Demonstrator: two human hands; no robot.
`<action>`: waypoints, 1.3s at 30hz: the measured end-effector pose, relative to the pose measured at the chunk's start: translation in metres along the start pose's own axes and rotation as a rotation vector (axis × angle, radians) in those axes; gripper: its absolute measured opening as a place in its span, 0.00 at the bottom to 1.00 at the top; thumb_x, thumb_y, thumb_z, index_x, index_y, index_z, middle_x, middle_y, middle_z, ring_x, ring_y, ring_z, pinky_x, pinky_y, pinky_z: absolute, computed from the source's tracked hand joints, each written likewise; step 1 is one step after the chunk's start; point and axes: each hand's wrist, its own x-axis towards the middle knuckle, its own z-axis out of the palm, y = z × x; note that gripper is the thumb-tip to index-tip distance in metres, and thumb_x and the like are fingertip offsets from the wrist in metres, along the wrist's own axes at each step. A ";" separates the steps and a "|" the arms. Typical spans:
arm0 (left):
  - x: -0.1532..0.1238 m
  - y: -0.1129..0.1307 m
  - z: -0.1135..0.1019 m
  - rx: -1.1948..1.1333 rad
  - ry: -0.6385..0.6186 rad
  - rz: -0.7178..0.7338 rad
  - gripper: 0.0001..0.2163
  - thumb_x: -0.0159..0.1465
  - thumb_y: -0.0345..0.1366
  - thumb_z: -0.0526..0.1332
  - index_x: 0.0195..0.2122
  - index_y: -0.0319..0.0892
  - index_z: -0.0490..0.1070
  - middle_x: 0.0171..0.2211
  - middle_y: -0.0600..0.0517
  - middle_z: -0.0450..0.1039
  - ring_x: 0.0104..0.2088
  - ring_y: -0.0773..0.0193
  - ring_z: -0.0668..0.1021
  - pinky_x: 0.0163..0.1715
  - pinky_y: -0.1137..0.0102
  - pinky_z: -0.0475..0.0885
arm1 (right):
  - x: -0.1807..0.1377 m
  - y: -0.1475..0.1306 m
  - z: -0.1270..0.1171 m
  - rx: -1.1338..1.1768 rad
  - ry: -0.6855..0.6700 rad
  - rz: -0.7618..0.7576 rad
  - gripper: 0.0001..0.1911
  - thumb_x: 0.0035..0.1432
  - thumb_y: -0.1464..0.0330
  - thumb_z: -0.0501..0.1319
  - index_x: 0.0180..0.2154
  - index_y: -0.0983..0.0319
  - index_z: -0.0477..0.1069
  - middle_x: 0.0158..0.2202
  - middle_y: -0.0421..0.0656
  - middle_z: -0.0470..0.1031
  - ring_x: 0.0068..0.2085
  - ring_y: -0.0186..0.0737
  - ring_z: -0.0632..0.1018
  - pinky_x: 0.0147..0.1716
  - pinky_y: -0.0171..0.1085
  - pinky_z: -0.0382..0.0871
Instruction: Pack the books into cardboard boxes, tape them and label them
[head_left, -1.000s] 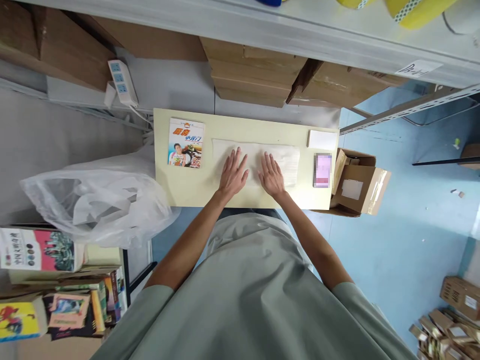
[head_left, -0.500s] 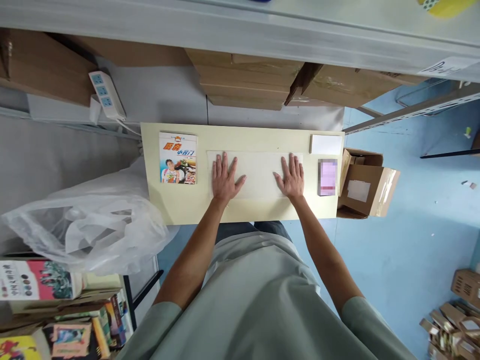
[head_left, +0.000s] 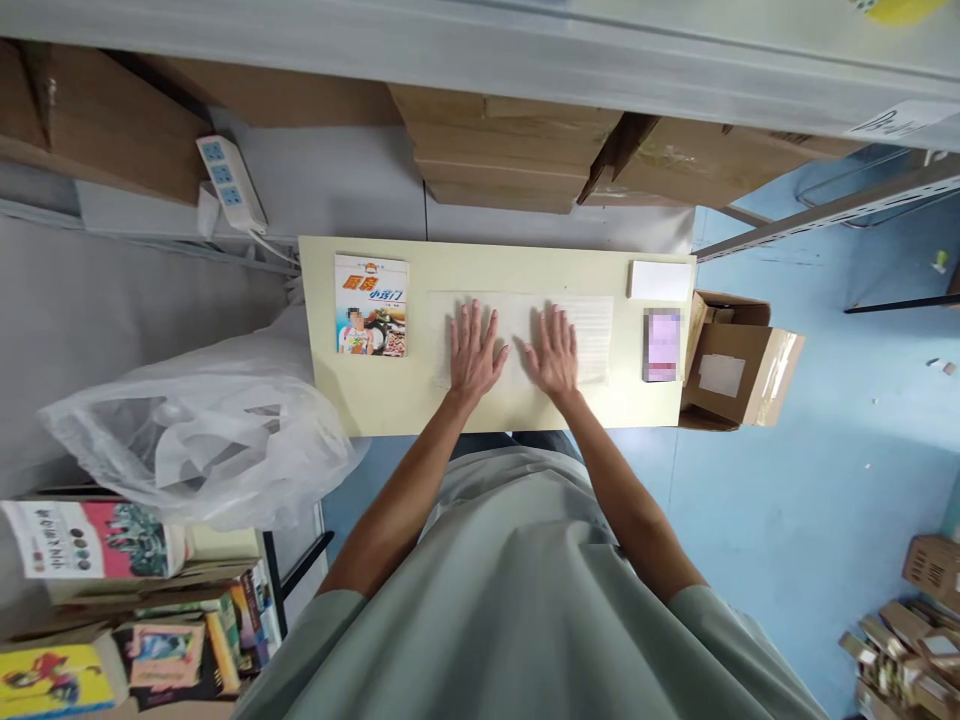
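Note:
A thin, see-through plastic-looking sheet [head_left: 595, 340] lies spread on the pale yellow table [head_left: 382, 400]. My left hand [head_left: 475, 352] rests palm down on its left part, fingers stretched out and pointing away from me. On the sheet's middle lies my right hand [head_left: 553, 354], also flat with its fingers spread. The two thumbs point at each other with a small gap between them. Neither hand grips anything. To the left of the sheet is a cookbook-like paperback [head_left: 371, 308] with Chinese lettering. On the right are a white flat box [head_left: 660, 280] and a blurred-out purple item [head_left: 662, 345].
An open cardboard box [head_left: 724, 375] stands off the table's right end. A clear plastic bag [head_left: 202, 430] hangs at the left, above stacked books [head_left: 180, 640]. Behind the table are larger cartons [head_left: 502, 150], a power strip [head_left: 232, 185] and a metal shelf beam [head_left: 480, 65].
My right hand has slid left across the sheet, and my left hand has shifted slightly right, so they are closer together. The whole view has moved a little.

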 end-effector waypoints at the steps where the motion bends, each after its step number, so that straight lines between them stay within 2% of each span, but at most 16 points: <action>1: -0.002 -0.001 0.001 -0.006 -0.003 0.007 0.37 0.80 0.51 0.51 0.84 0.39 0.49 0.86 0.40 0.33 0.85 0.42 0.36 0.81 0.35 0.33 | -0.001 -0.012 0.007 -0.006 -0.033 -0.035 0.40 0.82 0.51 0.47 0.84 0.63 0.48 0.86 0.53 0.42 0.86 0.57 0.43 0.82 0.65 0.43; 3: -0.005 -0.011 -0.002 0.000 0.001 0.020 0.36 0.80 0.52 0.51 0.84 0.41 0.51 0.86 0.41 0.37 0.85 0.44 0.38 0.82 0.36 0.35 | -0.002 -0.025 0.016 -0.037 -0.063 -0.080 0.38 0.83 0.52 0.46 0.83 0.62 0.50 0.86 0.52 0.42 0.86 0.54 0.44 0.83 0.61 0.42; 5: -0.007 -0.029 -0.007 0.014 0.014 0.029 0.36 0.79 0.53 0.52 0.84 0.43 0.52 0.86 0.43 0.39 0.85 0.45 0.38 0.82 0.37 0.36 | -0.004 -0.019 0.017 -0.072 -0.044 -0.081 0.38 0.83 0.51 0.47 0.83 0.61 0.51 0.86 0.51 0.42 0.86 0.54 0.44 0.83 0.61 0.42; 8: -0.006 -0.053 -0.017 0.023 0.024 0.028 0.37 0.79 0.56 0.52 0.84 0.43 0.52 0.86 0.43 0.39 0.85 0.45 0.38 0.82 0.37 0.36 | -0.009 0.014 0.006 -0.096 0.028 -0.025 0.39 0.81 0.49 0.50 0.83 0.59 0.52 0.86 0.52 0.44 0.86 0.56 0.45 0.81 0.66 0.45; 11: -0.006 -0.063 -0.024 0.012 0.005 0.035 0.39 0.79 0.58 0.50 0.84 0.40 0.50 0.86 0.41 0.38 0.85 0.46 0.39 0.83 0.40 0.36 | -0.015 0.049 -0.008 -0.107 0.086 0.035 0.40 0.80 0.49 0.52 0.82 0.62 0.54 0.85 0.57 0.45 0.85 0.61 0.47 0.79 0.70 0.47; 15: -0.011 -0.068 -0.038 0.014 0.050 0.018 0.41 0.79 0.59 0.48 0.83 0.34 0.50 0.85 0.37 0.39 0.85 0.42 0.40 0.83 0.41 0.36 | -0.022 0.064 -0.019 -0.128 0.101 0.075 0.42 0.80 0.49 0.52 0.82 0.66 0.53 0.85 0.62 0.45 0.85 0.65 0.47 0.78 0.72 0.49; 18: -0.019 -0.092 -0.062 0.051 0.233 -0.099 0.41 0.80 0.62 0.47 0.82 0.34 0.53 0.85 0.36 0.43 0.84 0.34 0.43 0.82 0.39 0.39 | -0.025 0.048 -0.021 -0.107 0.095 0.101 0.43 0.80 0.48 0.51 0.82 0.68 0.51 0.85 0.63 0.44 0.85 0.66 0.46 0.78 0.73 0.49; 20: -0.023 -0.118 -0.081 0.084 0.395 -0.241 0.41 0.79 0.63 0.49 0.80 0.33 0.56 0.83 0.33 0.48 0.83 0.29 0.50 0.79 0.37 0.46 | -0.027 0.026 -0.018 -0.086 0.080 0.083 0.43 0.79 0.49 0.52 0.82 0.68 0.52 0.85 0.62 0.45 0.85 0.67 0.46 0.78 0.73 0.49; 23: -0.027 -0.157 -0.106 0.126 0.524 -0.441 0.42 0.73 0.63 0.61 0.75 0.33 0.63 0.75 0.24 0.64 0.76 0.26 0.66 0.73 0.33 0.61 | -0.031 -0.017 -0.002 -0.049 0.017 -0.016 0.36 0.81 0.53 0.54 0.77 0.67 0.63 0.81 0.62 0.57 0.82 0.65 0.56 0.78 0.66 0.57; 25: -0.027 -0.175 -0.115 0.127 0.497 -0.513 0.39 0.67 0.59 0.69 0.70 0.35 0.68 0.65 0.24 0.74 0.69 0.25 0.73 0.68 0.31 0.67 | -0.034 -0.048 0.015 -0.001 -0.080 -0.116 0.26 0.82 0.56 0.54 0.67 0.65 0.77 0.72 0.60 0.73 0.74 0.60 0.71 0.73 0.57 0.68; 27: -0.026 -0.183 -0.120 0.095 0.424 -0.580 0.36 0.61 0.55 0.74 0.65 0.37 0.72 0.58 0.29 0.80 0.64 0.27 0.77 0.66 0.34 0.70 | -0.038 -0.075 0.033 0.054 -0.187 -0.211 0.20 0.82 0.58 0.55 0.55 0.60 0.83 0.59 0.56 0.82 0.63 0.54 0.80 0.64 0.50 0.77; 30: -0.019 -0.185 -0.126 -0.006 0.316 -0.725 0.33 0.55 0.49 0.77 0.57 0.39 0.75 0.51 0.38 0.84 0.58 0.37 0.82 0.63 0.47 0.75 | -0.040 -0.099 0.055 0.099 -0.231 -0.279 0.13 0.80 0.59 0.62 0.47 0.58 0.83 0.50 0.51 0.84 0.58 0.52 0.81 0.60 0.47 0.80; 32: -0.013 -0.184 -0.131 -0.088 0.230 -0.798 0.26 0.52 0.48 0.78 0.48 0.40 0.77 0.44 0.44 0.84 0.51 0.44 0.85 0.56 0.56 0.78 | -0.039 -0.105 0.062 0.112 -0.218 -0.275 0.10 0.77 0.60 0.67 0.45 0.57 0.82 0.49 0.50 0.83 0.57 0.52 0.81 0.60 0.48 0.79; 34: -0.008 -0.183 -0.136 -0.139 0.162 -0.817 0.20 0.50 0.48 0.78 0.37 0.42 0.77 0.37 0.49 0.82 0.46 0.47 0.85 0.50 0.60 0.79 | -0.038 -0.107 0.063 0.119 -0.215 -0.257 0.08 0.75 0.61 0.69 0.44 0.57 0.82 0.50 0.49 0.83 0.57 0.52 0.80 0.61 0.48 0.79; 36: -0.007 -0.181 -0.142 -0.171 0.175 -0.786 0.18 0.50 0.46 0.78 0.31 0.43 0.74 0.31 0.52 0.79 0.42 0.50 0.84 0.47 0.62 0.79 | -0.036 -0.107 0.062 0.120 -0.228 -0.240 0.07 0.74 0.61 0.71 0.44 0.58 0.82 0.50 0.49 0.83 0.58 0.52 0.80 0.61 0.48 0.79; 39: -0.014 -0.174 -0.152 -0.285 0.342 -0.708 0.14 0.54 0.44 0.74 0.31 0.44 0.72 0.29 0.54 0.77 0.37 0.55 0.82 0.41 0.66 0.78 | -0.036 -0.109 0.061 0.139 -0.247 -0.224 0.07 0.72 0.62 0.72 0.46 0.59 0.82 0.52 0.51 0.82 0.59 0.54 0.79 0.62 0.49 0.78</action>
